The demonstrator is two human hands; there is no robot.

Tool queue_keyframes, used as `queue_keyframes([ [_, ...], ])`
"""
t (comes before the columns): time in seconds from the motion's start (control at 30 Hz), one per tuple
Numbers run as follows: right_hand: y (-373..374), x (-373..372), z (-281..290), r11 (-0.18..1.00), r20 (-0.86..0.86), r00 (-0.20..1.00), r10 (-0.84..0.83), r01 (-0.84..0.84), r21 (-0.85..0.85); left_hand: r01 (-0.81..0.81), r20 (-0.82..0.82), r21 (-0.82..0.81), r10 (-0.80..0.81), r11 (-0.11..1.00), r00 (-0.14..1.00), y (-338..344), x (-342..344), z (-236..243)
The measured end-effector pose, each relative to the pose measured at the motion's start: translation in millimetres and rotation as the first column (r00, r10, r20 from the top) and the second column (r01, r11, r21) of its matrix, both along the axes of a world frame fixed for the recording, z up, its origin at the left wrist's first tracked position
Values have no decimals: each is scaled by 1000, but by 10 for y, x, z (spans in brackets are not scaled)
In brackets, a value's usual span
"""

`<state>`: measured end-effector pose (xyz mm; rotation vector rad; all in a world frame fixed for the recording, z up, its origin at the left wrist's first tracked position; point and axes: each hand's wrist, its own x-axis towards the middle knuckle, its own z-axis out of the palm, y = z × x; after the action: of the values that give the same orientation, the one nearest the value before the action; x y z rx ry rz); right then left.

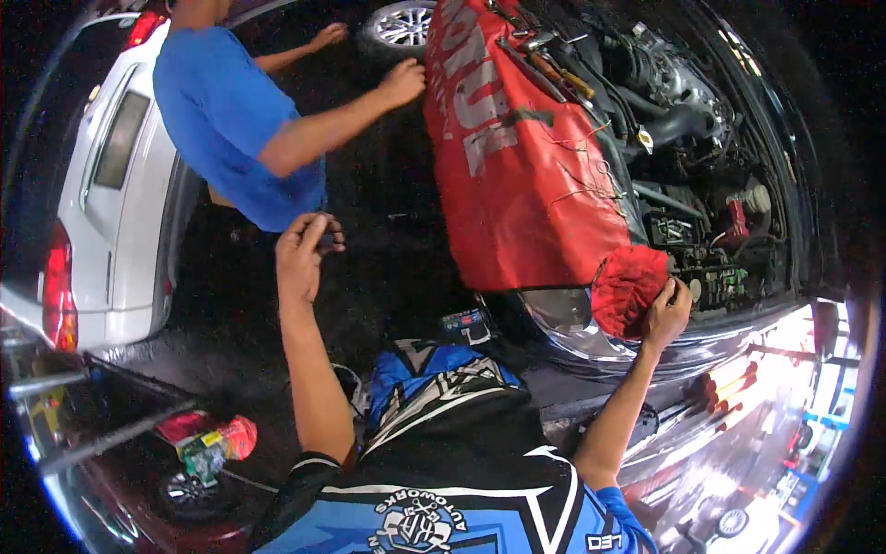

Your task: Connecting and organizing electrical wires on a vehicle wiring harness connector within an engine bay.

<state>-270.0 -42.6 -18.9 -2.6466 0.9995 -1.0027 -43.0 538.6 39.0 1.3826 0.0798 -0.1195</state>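
Note:
My right hand (pixel 668 316) grips the edge of a crumpled red cloth (pixel 626 288), which hangs at the front corner of the car beside the headlight (pixel 556 309). Raised in front of me on the left, my left hand (pixel 307 247) is closed in a pinch. Something small and dark shows at its fingers, too small to name. A red fender cover (pixel 498 203) with large pale lettering drapes over the car's side near the cloth. Past it lies the open engine bay (pixel 678 120).
A person in a blue shirt (pixel 235 120) stands far left of the fender cover, arms stretched toward the car. Hand tools (pixel 554 74) lie on the cover's far end. A white vehicle (pixel 120 175) stands at left. A small dark case (pixel 466 325) is low by the bumper.

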Motion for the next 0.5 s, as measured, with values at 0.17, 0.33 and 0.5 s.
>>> queue_keyframes([
  [0.17, 246, 133, 75, 995, 210, 978, 14, 6, -95, -231, -8, -74, 232, 970, 973, 324, -425, -114],
  [0.33, 953, 575, 477, 987, 298, 945, 138, -155, 35, -260, -21, -127, 260, 957, 965, 488, -44, -113],
  [0.5, 1297, 896, 413, 993, 284, 957, 48, -76, 88, -82, -44, -186, 75, 979, 996, 628, 802, -321],
])
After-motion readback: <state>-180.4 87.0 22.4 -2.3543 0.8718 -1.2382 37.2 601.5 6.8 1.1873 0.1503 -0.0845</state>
